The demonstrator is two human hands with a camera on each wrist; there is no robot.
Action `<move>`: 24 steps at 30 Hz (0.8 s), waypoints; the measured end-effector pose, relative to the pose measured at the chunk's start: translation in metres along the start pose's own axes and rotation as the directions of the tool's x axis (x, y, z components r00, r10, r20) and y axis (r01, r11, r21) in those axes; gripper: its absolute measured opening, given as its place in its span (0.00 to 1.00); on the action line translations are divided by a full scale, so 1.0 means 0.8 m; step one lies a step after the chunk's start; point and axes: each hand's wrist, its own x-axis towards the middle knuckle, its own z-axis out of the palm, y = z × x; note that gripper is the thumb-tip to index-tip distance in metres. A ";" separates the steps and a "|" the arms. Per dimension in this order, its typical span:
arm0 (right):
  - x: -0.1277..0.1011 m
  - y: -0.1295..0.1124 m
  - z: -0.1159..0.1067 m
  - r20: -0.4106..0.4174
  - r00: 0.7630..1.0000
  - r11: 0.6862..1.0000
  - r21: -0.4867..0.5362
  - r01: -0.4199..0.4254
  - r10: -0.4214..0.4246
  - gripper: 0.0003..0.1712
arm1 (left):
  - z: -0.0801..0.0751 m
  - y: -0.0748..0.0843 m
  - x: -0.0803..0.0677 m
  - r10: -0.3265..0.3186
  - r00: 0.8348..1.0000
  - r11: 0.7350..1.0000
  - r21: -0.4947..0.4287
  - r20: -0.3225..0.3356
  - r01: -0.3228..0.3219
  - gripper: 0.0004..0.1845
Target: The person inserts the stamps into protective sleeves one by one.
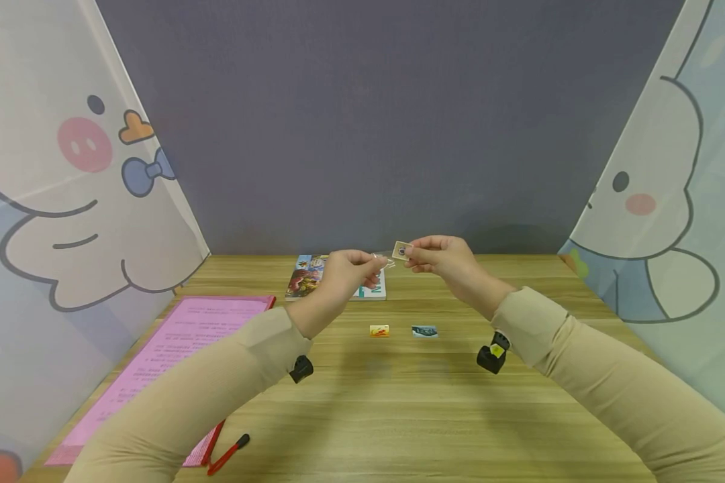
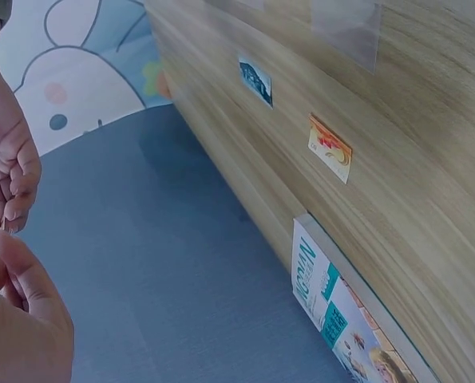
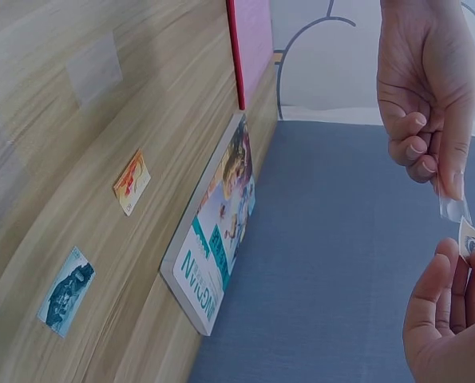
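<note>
A: Left to right. Left hand (image 1: pixel 352 267), centre of the head view: grip pinching a clear plastic sleeve (image 1: pixel 384 257), held up above the tabletop (image 1: pixel 435 402).

B: Right hand (image 1: pixel 441 258)?

A: Just right of it, grip pinching a small stamp-like card (image 1: pixel 402 250) by its right edge. Card corner sits at the sleeve's mouth, touching or nearly so; can't tell which. The right wrist view shows the sleeve (image 3: pixel 453 206) hanging from the left fingertips and the card (image 3: pixel 472 239) directly below it.

B: Doing it well?

A: My read: keep the sleeve mouth open and the card square to it, and hold the card by the trailing edge only. Film is flimsy and could buckle.

B: Surroundings?

A: Pink sheet (image 1: pixel 175 349) lower left, red pen (image 1: pixel 228 454) at its bottom edge, book (image 1: pixel 314 275) behind the left hand. Under the hands: yellow card (image 1: pixel 379 330), blue card (image 1: pixel 425 331), flat on the tabletop. Nothing lies between the hands.
</note>
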 end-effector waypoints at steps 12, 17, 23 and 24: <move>0.001 0.004 0.002 0.006 1.000 1.000 -0.024 -0.010 0.010 0.15 | 0.000 0.001 -0.002 0.004 1.000 0.999 -0.034 0.004 -0.004 0.13; 0.001 0.006 0.002 0.006 1.000 1.000 -0.026 -0.009 0.009 0.16 | -0.001 0.000 -0.003 0.004 1.000 0.999 -0.033 0.003 -0.004 0.14; 0.001 0.007 0.002 0.013 1.000 0.999 -0.031 -0.017 0.017 0.16 | -0.003 -0.003 -0.002 0.009 1.000 0.999 -0.042 0.006 -0.008 0.17; 0.001 0.007 0.002 0.015 1.000 0.999 -0.031 -0.018 0.019 0.16 | -0.003 -0.004 -0.002 0.009 1.000 0.999 -0.038 0.006 -0.009 0.17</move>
